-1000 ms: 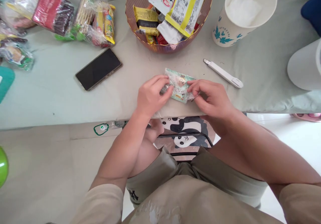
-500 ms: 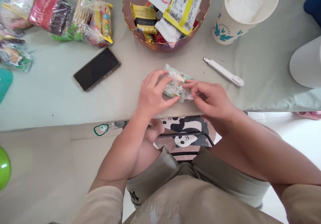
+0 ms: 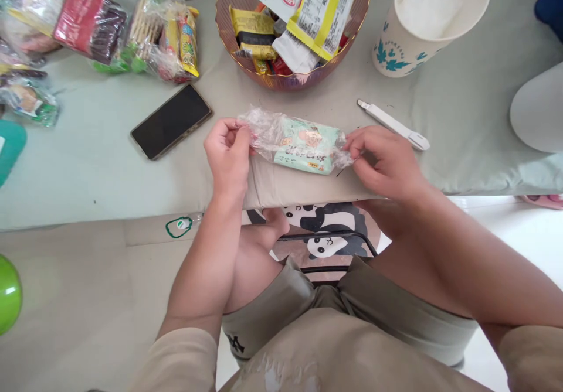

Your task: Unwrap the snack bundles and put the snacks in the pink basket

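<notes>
A pale green printed packet (image 3: pixel 307 147) lies in a clear plastic wrapper (image 3: pixel 265 131) close to the front edge of the table. My left hand (image 3: pixel 229 153) pinches the loose left end of the wrapper, which is stretched out past the packet. At the other end, my right hand (image 3: pixel 382 159) has its thumb and fingers closed on the crumpled plastic. The packet's printed face is turned up between both hands. A white utility knife (image 3: pixel 393 123) lies just beyond my right hand, and a dark phone (image 3: pixel 172 121) is up and to the left of my left hand.
Behind the packet stands a ribbed pink bowl (image 3: pixel 229 58) full of snack packets. A paper cup (image 3: pixel 396 52) with white tissue inside is to its right, with a white container (image 3: pixel 539 111) farther right. Bagged snacks (image 3: pixel 90 20) lie at the back left.
My left hand has moved left, off the packet's top, and now grips the wrapper's left end. The wrapper is stretched out and the packet's face shows. My right hand stays at its end.
</notes>
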`<state>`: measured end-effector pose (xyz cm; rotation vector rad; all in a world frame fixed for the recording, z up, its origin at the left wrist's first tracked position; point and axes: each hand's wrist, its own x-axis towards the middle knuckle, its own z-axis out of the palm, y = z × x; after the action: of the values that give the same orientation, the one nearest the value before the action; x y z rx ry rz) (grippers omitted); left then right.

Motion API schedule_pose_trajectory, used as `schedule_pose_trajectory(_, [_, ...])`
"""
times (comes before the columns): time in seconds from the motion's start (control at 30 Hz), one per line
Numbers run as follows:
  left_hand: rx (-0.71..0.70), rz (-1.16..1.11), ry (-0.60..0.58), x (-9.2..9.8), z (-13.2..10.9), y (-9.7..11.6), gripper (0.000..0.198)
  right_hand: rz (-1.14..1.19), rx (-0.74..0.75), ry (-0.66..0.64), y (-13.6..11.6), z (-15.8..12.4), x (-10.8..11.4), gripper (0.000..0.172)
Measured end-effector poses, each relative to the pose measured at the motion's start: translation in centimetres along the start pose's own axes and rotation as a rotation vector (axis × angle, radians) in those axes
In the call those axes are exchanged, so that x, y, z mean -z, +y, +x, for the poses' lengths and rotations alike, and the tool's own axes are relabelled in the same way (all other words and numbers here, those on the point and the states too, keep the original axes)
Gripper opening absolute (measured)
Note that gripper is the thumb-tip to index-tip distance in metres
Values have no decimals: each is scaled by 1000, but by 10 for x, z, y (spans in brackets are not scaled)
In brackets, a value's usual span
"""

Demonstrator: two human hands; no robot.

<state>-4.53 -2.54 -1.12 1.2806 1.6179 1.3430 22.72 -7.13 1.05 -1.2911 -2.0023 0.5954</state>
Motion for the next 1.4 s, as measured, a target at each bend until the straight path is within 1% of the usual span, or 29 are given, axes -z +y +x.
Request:
schedule_pose_trajectory(0.07, [111,11,2,6,7,-3,13,-67,10,23,6,1,6,14])
schedule_pose_trajectory(0.13, [152,62,11,11,11,-4,14,-138,30,33,13,1,11,14])
schedule_pose_trajectory(0.23, [157,183,58,16,12,-2,16,-277,39,21,21,0,17,16])
schedule_pose_trajectory(0.33, [166,378,67,19,10,4,18,-380,18,-8,25,-1,20,17])
schedule_pose_trajectory(0.43, [154,570,63,21,8,9,19,-416,37,-22,29,-1,22,18])
schedule_pose_trajectory(0.6, [135,711,10,29,8,12,18,-429,39,-5,38,-5,28,15])
schedule_pose_trajectory(0.63, [109,710,28,31,8,12,17,-427,27,12,38,-6,30,15])
schedule_pose_trajectory(0.67, [56,684,74,33,6,13,16,-424,6,44,36,-7,32,15])
schedule_pose_trajectory(0.7, [-32,640,117,35,5,13,16,-423,-17,104,33,-7,34,16])
schedule_pose_trajectory(0.73, [-162,583,140,35,2,14,16,-424,-34,188,29,-8,36,18])
schedule_pose_trajectory(0.77, [-322,523,121,34,-1,14,16,-421,-36,278,24,-8,36,19])
schedule_pose_trajectory(0.8, [-504,463,47,31,-4,15,15,-410,-12,350,18,-8,35,18])
schedule_pose_trajectory(0.83, [-680,419,-66,26,-8,15,15,-395,40,373,12,-8,33,16])
schedule_pose_trajectory(0.87, [-819,393,-208,20,-12,15,16,-379,103,336,7,-7,29,13])
schedule_pose_trajectory(0.9, [-916,380,-340,14,-15,15,19,-367,157,249,3,-6,24,11])
schedule_pose_trajectory(0.93, [-919,414,-415,8,-18,14,20,-365,187,133,1,-5,18,13])
schedule_pose_trajectory(1.0, [-842,500,-499,-1,-20,12,20,-403,173,-65,0,-4,8,22])
schedule_pose_trajectory(1.03, [-788,534,-517,-3,-21,10,19,-427,141,-122,0,-3,5,25])
schedule_pose_trajectory(1.1, [-722,547,-533,-3,-20,8,17,-449,76,-163,3,-3,2,26])
schedule_pose_trajectory(1.17, [-701,500,-514,-1,-19,7,15,-439,24,-149,6,-4,3,23])
schedule_pose_trajectory(1.23, [-692,432,-461,0,-19,8,18,-409,-20,-99,5,-5,6,23])
schedule_pose_trajectory(1.33, [-716,340,-373,0,-20,12,21,-368,-63,16,1,-6,8,24])
schedule_pose_trajectory(1.4, [-729,329,-323,1,-19,15,23,-334,-62,126,-4,-5,9,25])
